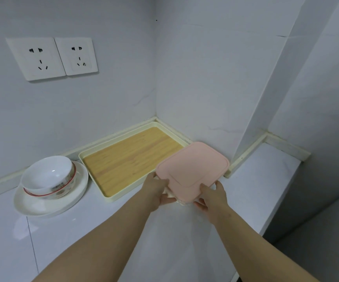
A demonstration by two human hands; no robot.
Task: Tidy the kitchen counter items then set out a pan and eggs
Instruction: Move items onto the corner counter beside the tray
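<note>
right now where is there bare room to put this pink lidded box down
The tray is bare wood inside its cream rim. The counter is bare in front of tray and plate, and on the right strip by the wall. Crowded: the bowl on the plate at left, and the tray's near right corner, where the pink-lidded box is held.

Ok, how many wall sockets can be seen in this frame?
2. The left socket and the right socket sit side by side on the wall, above the stacked dishes. None seems hidden.
</note>
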